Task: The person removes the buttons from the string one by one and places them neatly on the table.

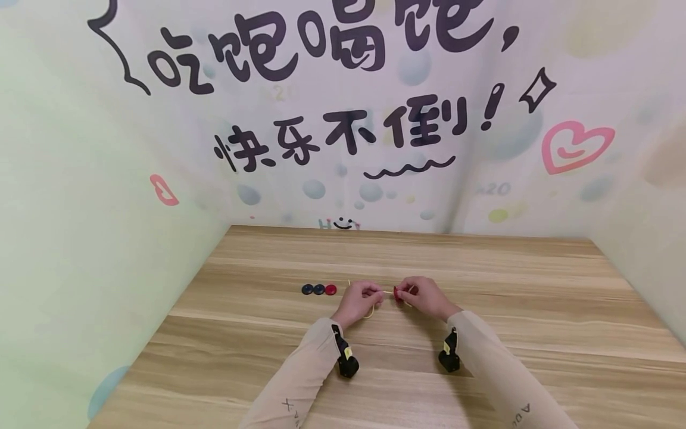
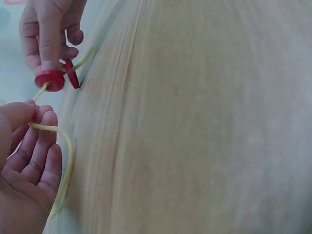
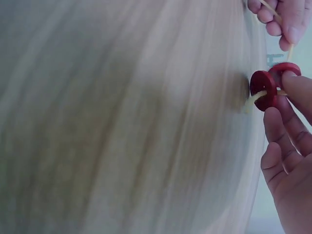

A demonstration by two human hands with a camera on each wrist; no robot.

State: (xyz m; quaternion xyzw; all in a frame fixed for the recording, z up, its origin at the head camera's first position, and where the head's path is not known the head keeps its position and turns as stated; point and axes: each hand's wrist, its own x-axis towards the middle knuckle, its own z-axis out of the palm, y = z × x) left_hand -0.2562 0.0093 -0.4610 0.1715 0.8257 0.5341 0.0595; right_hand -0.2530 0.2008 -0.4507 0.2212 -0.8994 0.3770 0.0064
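Note:
My left hand pinches a yellow cord between thumb and forefinger, and the cord's loose end hangs down past the palm. From there the cord runs taut to two red buttons threaded on it. My right hand pinches one of these buttons between thumb and fingers. The second red button sits on the cord beside it, tilted, with a short cord end sticking out through it. Both hands are just above the table, a small gap between them.
Left of my left hand, a row on the wooden table holds two dark blue buttons and one red button. A printed cloth wall closes off the table's back, and pale walls stand at both sides.

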